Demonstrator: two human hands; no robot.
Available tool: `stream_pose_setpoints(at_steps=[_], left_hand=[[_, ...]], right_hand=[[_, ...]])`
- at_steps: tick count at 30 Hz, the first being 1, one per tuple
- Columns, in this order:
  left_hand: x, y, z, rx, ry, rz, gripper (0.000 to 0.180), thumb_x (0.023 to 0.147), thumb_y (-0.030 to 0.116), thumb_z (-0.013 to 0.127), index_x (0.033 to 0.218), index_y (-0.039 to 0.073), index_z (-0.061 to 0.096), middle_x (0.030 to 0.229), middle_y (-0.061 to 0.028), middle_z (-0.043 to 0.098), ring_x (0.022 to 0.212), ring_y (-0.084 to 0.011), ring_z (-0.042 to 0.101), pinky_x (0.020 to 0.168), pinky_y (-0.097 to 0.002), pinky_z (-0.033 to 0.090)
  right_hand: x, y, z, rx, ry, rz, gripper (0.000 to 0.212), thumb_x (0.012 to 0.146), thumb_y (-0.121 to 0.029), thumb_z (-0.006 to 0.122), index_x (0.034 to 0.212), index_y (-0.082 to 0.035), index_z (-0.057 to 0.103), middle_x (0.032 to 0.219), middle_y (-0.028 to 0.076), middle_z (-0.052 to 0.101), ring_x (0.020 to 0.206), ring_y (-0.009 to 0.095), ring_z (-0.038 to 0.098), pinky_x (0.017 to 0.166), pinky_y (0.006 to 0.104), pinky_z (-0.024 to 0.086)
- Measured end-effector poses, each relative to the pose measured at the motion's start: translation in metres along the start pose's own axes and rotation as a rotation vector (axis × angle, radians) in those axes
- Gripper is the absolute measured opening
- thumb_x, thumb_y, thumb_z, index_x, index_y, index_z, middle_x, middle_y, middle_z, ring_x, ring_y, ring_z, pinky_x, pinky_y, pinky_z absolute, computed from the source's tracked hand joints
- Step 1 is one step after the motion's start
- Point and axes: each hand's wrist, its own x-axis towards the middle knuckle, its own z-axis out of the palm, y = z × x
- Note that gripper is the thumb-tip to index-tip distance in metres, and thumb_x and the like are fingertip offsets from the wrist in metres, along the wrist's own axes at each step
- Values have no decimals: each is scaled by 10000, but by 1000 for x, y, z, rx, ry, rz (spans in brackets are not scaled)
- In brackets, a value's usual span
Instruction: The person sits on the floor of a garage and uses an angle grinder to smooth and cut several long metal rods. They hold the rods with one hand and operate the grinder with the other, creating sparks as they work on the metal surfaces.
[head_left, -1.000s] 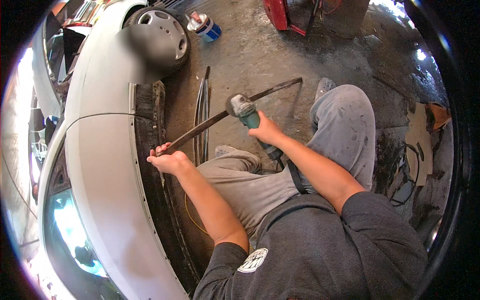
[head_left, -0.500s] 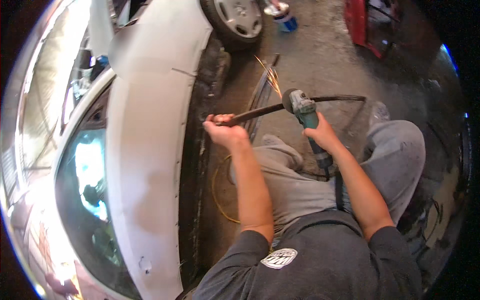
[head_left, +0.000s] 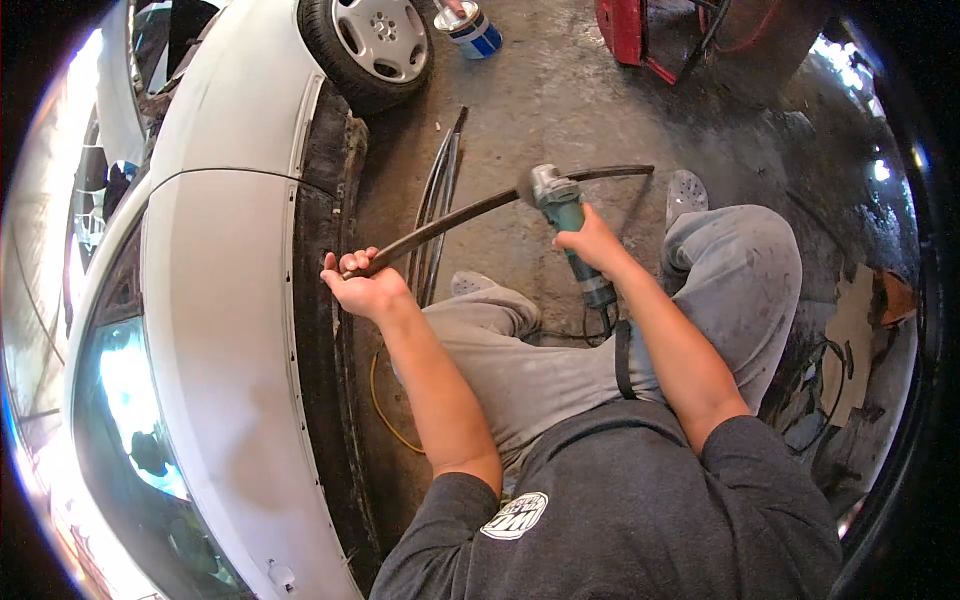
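Left hand (head_left: 372, 290): closed around 1 dark strip (head_left: 450, 222). Right hand (head_left: 592, 243): clamped on 1 grinder (head_left: 566, 212); earlier sparks beyond it gone.

A white oval badge (head_left: 515, 516) with dark lettering is seen on the dark grey shirt (head_left: 650, 500), toward its left.

A stained grey-brown floor (head_left: 560, 100) spans the upper middle; bright light (head_left: 72, 110) glares along the left edge and glints at upper right.
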Motion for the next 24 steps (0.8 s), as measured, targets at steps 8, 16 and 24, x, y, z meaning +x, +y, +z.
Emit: stream_pose_setpoints(at_steps=[8,16,24], left_hand=[[-2,2,6,-47,-97,-2,379,1153,416,315,1132,96,517,642,6,375,567,-141,393,616,-340,434],[0,-3,6,-79,-151,-17,387,1155,417,301,1127,103,526,632,6,373,567,-138,378,612,-334,413],[1,-2,1,-89,-183,-47,374,1155,407,307,1125,104,526,642,1,376,574,-141,376,622,-325,402]], right_hand=[[-72,-87,27,-71,-294,-217,965,721,-333,759,1541,10,382,1294,282,648,1171,377,654,994,427,507],[-30,-47,-1,27,-194,-148,966,694,-277,825,1501,52,409,1245,250,658,1118,318,654,965,395,508],[36,31,-43,143,-9,70,822,687,-264,818,1384,20,488,1087,163,677,939,273,654,827,419,533]])
